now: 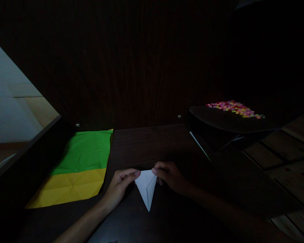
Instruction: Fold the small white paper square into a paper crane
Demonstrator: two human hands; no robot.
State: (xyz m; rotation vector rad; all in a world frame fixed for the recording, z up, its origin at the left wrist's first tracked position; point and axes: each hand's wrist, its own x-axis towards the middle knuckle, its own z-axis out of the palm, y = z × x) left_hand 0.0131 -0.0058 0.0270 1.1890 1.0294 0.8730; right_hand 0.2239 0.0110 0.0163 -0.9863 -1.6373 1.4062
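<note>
one white folded paper (145,189), pinched between both hands over the dark tabletop (147,145); tapers to a point toward the person, broad edge away, a fold line slanting from near the right corner to the middle, then down to the point. left hand (119,185): thumb and forefinger pinching the upper left corner. right hand (172,177): thumb and forefinger pinching the upper right corner, other fingers curled. left of the hands, creased paper in two colours, green area (86,152) farther off, yellow area (76,189) nearer; one sheet or two, cannot tell. two pale round fittings (77,125) low on the upright dark panel (142,67). far right, a heap of small multicoloured pieces (235,108) on a dark curved ledge (223,121); too small to count. edges: panel foot bounds the tabletop behind; a side board (40,141) bounds it at left, beyond the coloured paper. open tabletop runs from the hands to the panel, and from the right hand toward one thin pale strip (200,145) near the ledge.
</note>
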